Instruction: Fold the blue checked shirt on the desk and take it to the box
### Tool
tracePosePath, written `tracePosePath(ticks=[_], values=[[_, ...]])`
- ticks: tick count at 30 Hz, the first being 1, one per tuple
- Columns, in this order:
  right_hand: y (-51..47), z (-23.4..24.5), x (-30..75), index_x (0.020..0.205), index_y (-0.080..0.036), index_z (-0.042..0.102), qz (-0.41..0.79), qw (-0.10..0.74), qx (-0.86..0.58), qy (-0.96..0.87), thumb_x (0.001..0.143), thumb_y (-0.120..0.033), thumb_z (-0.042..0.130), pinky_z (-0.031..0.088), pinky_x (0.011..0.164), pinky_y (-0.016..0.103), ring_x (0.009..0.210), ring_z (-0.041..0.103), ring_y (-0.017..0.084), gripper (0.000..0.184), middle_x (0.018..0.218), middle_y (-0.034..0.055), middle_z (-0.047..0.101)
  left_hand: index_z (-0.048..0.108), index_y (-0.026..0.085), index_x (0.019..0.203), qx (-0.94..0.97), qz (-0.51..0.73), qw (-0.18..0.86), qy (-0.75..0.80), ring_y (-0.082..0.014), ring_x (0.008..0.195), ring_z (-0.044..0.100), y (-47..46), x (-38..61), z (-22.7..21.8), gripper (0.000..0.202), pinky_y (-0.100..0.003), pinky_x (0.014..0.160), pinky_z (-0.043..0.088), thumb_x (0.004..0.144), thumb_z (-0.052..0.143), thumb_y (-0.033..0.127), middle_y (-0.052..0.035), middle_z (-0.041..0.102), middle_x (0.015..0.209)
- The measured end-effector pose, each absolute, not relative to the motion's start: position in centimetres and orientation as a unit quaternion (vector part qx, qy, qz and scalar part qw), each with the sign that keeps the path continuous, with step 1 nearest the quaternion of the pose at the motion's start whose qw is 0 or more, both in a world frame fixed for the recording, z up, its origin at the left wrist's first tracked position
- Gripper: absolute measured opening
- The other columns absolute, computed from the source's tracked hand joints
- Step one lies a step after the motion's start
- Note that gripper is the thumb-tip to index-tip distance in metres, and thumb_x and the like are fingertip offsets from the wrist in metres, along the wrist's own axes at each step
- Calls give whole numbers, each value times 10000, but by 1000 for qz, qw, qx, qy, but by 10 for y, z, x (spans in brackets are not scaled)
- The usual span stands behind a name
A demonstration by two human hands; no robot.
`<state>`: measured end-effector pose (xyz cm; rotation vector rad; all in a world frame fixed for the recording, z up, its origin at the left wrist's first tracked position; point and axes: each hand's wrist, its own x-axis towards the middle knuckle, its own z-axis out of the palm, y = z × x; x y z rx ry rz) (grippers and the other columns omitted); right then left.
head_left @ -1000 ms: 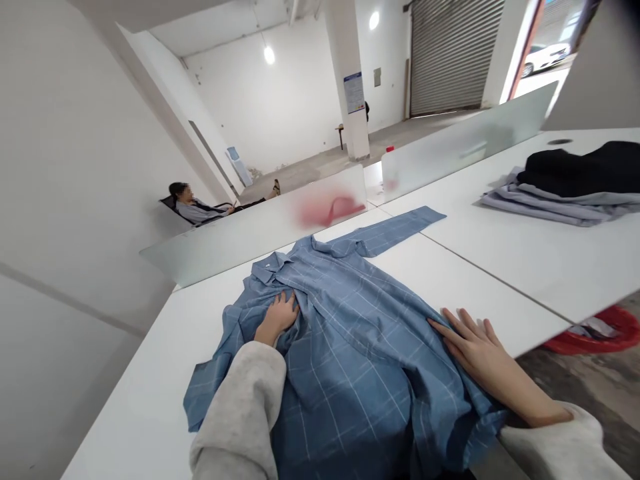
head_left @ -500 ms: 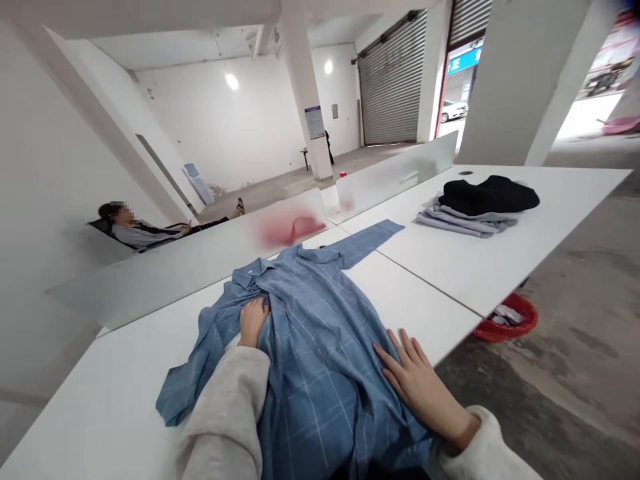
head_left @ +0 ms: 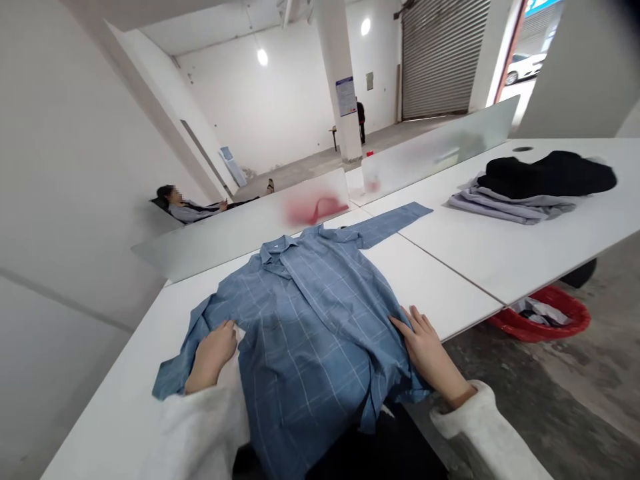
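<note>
A blue shirt point(head_left: 310, 327) with thin white checks is spread face up on the white table point(head_left: 450, 293). Its collar points away from me, and its lower hem hangs over the near edge. My left hand point(head_left: 213, 353) is at the shirt's left side, just below the sleeve, its fingers curled in on the cloth; the fingertips are partly hidden. On the opposite side edge rests my right hand point(head_left: 425, 343), fingers stretched out against the fabric. One sleeve reaches out to the far right, while the other bends down beside my left hand.
Folded grey and black clothes point(head_left: 545, 180) are stacked at the right. A red basket point(head_left: 575, 323) holding cloth stands on the floor past the table edge. Frosted dividers point(head_left: 240, 227) run along the back. Beyond them a person point(head_left: 187, 208) reclines.
My left hand has moved from the shirt's front opening outward to its left side, and the front lies flatter and wider. The right hand stays at the right edge. My view has shifted.
</note>
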<state>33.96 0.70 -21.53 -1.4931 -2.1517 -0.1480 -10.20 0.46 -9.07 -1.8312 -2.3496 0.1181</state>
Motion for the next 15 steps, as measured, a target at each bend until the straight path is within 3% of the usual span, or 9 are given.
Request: tracePosePath(ticks=[3, 6, 11, 15], values=[[5, -207, 346, 1270, -165, 543, -42, 251, -534, -806, 896, -83, 351, 387, 1018, 534, 1351, 283, 349, 428, 1424, 177, 400, 492, 169, 1300, -648, -52, 58, -758, -216, 1137, 576, -51, -58, -97, 448, -360, 959, 442, 951, 266, 338, -99, 591, 1274], [2, -183, 352, 1289, -186, 524, -39, 235, -503, -831, 932, -199, 391, 382, 1004, 563, 1356, 267, 366, 381, 1489, 173, 284, 481, 191, 1321, -695, -91, 35, -712, -211, 1185, 540, -97, -16, -131, 482, -367, 983, 440, 953, 273, 423, -82, 567, 1307], [17, -131, 340, 1357, -253, 454, -8, 172, -351, -921, 961, -347, 380, 353, 1042, 520, 1369, 268, 307, 413, 1499, 115, 291, 377, 110, 1402, -719, -76, 107, -682, -308, 1344, 334, -125, -17, -196, 609, -493, 1034, 374, 926, 308, 484, -152, 397, 1442], [55, -115, 308, 1348, -248, 459, 38, 133, -288, -948, 936, -405, 443, 376, 1015, 481, 1310, 367, 290, 441, 1456, 100, 372, 377, 104, 1404, -698, -37, 98, -708, -317, 1373, 270, -109, -58, -202, 622, -515, 1057, 318, 922, 266, 482, -164, 341, 1473]])
